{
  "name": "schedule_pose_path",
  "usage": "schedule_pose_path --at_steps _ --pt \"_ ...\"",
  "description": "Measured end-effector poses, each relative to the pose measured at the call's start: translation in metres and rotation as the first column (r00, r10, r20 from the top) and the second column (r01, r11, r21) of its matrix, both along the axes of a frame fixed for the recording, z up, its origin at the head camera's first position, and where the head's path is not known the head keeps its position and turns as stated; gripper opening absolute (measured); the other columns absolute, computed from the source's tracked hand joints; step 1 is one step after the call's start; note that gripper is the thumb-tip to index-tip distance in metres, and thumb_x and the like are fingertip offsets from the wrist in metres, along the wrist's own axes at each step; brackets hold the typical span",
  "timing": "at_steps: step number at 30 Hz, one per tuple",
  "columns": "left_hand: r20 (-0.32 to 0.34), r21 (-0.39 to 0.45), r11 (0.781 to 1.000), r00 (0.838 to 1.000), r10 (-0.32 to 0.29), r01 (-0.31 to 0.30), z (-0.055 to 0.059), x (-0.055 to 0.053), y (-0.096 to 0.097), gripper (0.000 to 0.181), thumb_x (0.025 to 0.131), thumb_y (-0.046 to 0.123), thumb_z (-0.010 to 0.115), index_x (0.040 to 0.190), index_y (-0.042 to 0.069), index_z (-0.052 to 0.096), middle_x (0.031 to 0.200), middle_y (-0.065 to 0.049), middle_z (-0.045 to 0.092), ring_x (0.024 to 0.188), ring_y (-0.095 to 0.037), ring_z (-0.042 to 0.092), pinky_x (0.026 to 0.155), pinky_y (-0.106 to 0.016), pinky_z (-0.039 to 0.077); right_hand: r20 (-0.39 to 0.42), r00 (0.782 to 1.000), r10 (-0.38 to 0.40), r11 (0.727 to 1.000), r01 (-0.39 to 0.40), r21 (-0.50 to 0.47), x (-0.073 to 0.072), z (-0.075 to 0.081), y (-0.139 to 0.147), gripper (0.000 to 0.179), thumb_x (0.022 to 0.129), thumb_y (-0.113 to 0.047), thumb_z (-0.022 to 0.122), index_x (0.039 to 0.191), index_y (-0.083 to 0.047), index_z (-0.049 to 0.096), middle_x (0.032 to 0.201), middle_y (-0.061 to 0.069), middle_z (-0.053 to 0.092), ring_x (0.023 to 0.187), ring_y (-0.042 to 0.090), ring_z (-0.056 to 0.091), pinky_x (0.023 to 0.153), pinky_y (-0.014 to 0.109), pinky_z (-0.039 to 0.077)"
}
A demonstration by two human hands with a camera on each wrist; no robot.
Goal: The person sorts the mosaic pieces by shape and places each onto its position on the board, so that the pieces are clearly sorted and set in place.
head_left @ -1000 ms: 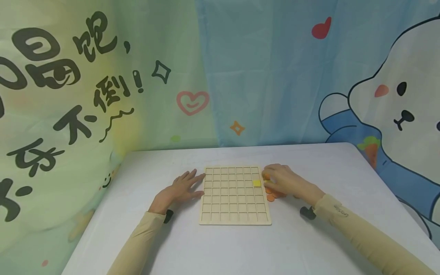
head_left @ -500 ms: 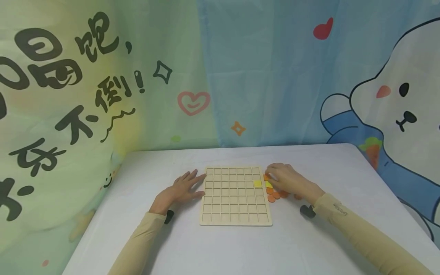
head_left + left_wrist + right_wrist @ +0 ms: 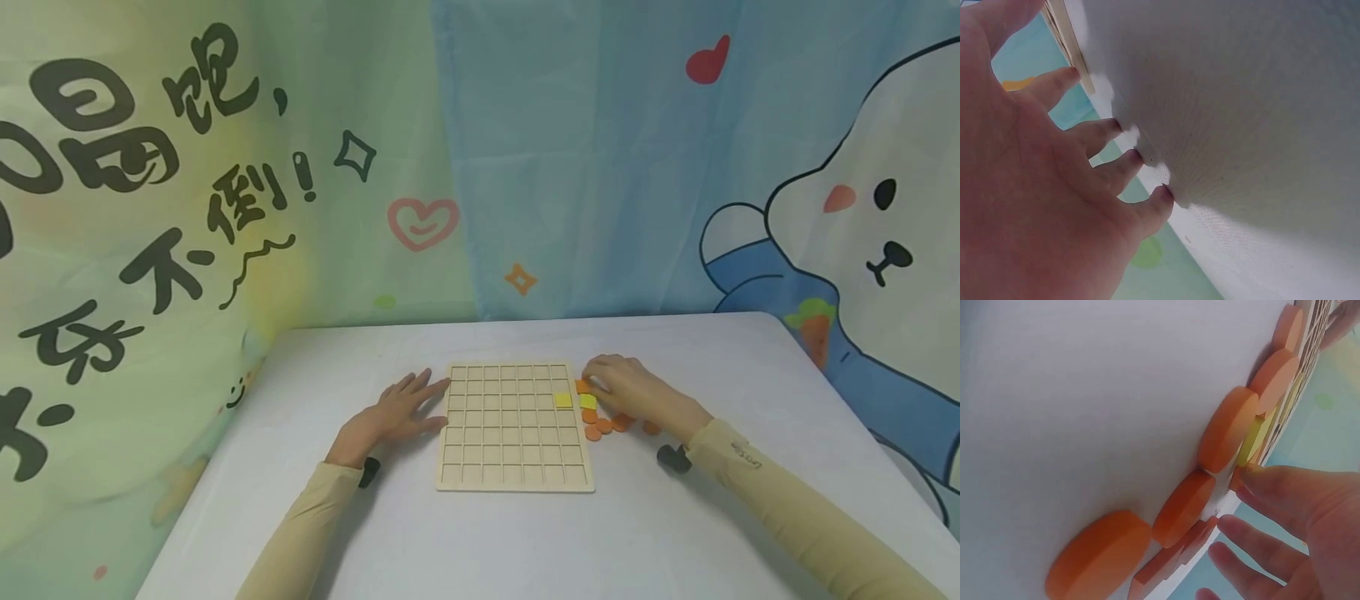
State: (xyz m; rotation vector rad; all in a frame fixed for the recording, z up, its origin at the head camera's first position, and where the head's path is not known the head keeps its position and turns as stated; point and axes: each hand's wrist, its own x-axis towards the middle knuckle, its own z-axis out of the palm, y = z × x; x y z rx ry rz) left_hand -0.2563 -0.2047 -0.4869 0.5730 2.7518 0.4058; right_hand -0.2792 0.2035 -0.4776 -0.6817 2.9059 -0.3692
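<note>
A square wooden grid board (image 3: 510, 454) lies flat on the table, with one yellow square tile (image 3: 563, 401) in a cell near its right edge. My left hand (image 3: 401, 408) is spread at the board's left side, thumb and index fingertip right at its edge. At the right side, my right hand (image 3: 633, 390) reaches over a cluster of orange round pieces (image 3: 1229, 428). Its thumb and index fingertip meet at an orange piece (image 3: 1235, 479); I cannot tell whether they pinch it. The other fingers are bent beside it. A second yellow tile (image 3: 588, 402) sits just outside the board.
Loose orange discs (image 3: 593, 432) lie along the board's right side, some partly under the right hand. More flat orange pieces (image 3: 1166, 559) show beyond them in the right wrist view. A white cloth covers the table (image 3: 360, 533); a printed curtain (image 3: 600, 167) hangs behind.
My right hand has shifted slightly right, away from the board's edge, uncovering the loose yellow tile and more orange pieces. In the last half second it barely moves. My left hand stays put.
</note>
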Motion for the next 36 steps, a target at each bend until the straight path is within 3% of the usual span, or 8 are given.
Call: schedule_pose_path --at_steps 14,24,36 --pt "0.005 0.025 1.0 1.0 -0.004 0.004 -0.0007 0.0008 0.0018 0.07 0.099 0.051 0.055 0.159 0.025 0.03 0.168 -0.017 0.016 0.154 -0.047 0.013 0.122 -0.066 0.015 0.008 1.0 0.0 1.0 0.0 0.018 0.0014 -0.0017 0.0018 0.028 0.098 -0.022 0.065 0.123 -0.008 0.069 0.134 0.015 0.063 0.127 0.036 0.056 0.109 0.057 0.045" --pt "-0.002 0.01 1.0 1.0 -0.012 0.012 0.003 0.0004 0.0026 0.07 0.1 0.052 0.054 0.16 0.026 0.029 0.169 -0.016 0.015 0.154 -0.046 0.013 0.123 -0.064 0.015 0.002 1.0 -0.021 1.0 0.021 0.001 0.0013 0.0001 0.0027 0.025 0.097 -0.023 0.066 0.118 -0.009 0.069 0.127 0.011 0.066 0.114 0.028 0.06 0.105 0.053 0.049" --pt "0.007 -0.001 1.0 1.0 0.005 -0.005 0.0023 -0.0009 0.003 0.071 0.099 0.053 0.054 0.16 0.027 0.029 0.169 -0.015 0.015 0.155 -0.045 0.012 0.123 -0.064 0.014 -0.019 1.0 0.004 1.0 -0.004 -0.007 0.0027 0.0046 0.0023 0.025 0.098 -0.025 0.066 0.117 -0.009 0.07 0.129 0.012 0.065 0.12 0.032 0.059 0.106 0.056 0.047"
